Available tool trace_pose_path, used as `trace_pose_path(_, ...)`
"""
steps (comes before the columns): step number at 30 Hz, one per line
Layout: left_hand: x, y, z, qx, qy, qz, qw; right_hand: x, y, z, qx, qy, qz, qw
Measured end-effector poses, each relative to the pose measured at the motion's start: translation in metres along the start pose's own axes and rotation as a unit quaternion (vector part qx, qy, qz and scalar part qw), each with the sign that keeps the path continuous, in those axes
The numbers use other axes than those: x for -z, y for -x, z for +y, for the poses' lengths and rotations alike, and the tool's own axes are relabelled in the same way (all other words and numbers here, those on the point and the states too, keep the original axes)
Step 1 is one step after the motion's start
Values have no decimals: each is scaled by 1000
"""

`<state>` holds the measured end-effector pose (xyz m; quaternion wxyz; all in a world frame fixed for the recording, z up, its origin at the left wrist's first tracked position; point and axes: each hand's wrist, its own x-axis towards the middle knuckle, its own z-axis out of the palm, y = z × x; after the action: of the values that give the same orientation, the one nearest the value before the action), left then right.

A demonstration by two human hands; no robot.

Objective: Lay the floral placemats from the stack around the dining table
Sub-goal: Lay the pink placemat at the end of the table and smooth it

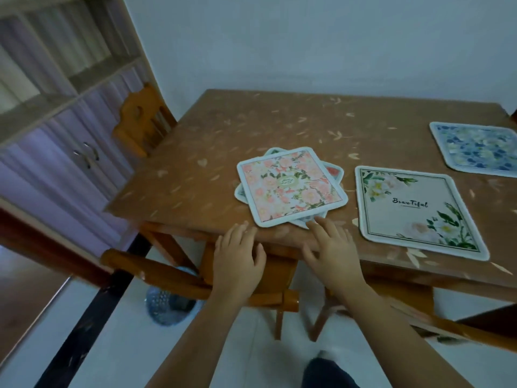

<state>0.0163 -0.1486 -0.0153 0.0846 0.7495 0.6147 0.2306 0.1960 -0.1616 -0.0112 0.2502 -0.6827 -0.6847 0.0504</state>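
The stack (291, 189) of placemats lies near the front edge of the table (223, 130). A pink floral mat is on top, turned askew over the mats beneath. Two mats lie singly, well apart from each other: a white mat (416, 208) printed "Beautiful" just right of the stack, and a blue floral mat (478, 148) at the far right.

The left hand (237, 261) has its fingers straight, with the tips on the table edge just beside the stack. It holds nothing. The right hand (333, 250) is spread and relaxed, its forefinger at the stack's near corner; contact cannot be confirmed.

A blue mesh basket (167, 306) stands on the floor, with its contents unclear. A wooden chair (140, 121) stands at the left side of the table and a cabinet (56, 107) behind it.
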Motion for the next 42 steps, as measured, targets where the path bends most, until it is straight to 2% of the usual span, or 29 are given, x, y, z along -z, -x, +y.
trace_pose_path(10, 14, -43, -78, -65, -45, -33, 996, -52, -43, -40, 17, 32, -5, 999)
trace_pose_path(16, -13, -100, -114, -116, -65, -77, 988, -111, -89, -41, 29, 38, -30, 998)
trace_pose_path(21, -50, -133, -129, -191, -65, -119, 972, -152, -111, -23, -14, 57, -82, 995)
trace_pose_path(26, -91, -151, -146, -216, -41, -166, 961, -174, -117, -5, -42, 58, -118, 990)
trace_pose_path(31, -119, -159, -151, -236, 12, -216, 947, -181, -117, 2, -19, 46, -122, 991)
trace_pose_path(34, -128, -161, -153, -249, 31, -209, 945, -181, -119, 5, 0, 16, -104, 994)
trace_pose_path(38, -132, -163, -152, -245, 75, -216, 942, -176, -122, 2, -42, -22, -95, 994)
trace_pose_path(42, -133, -174, -144, -244, 129, -185, 943, -173, -126, -8, -52, -39, -78, 995)
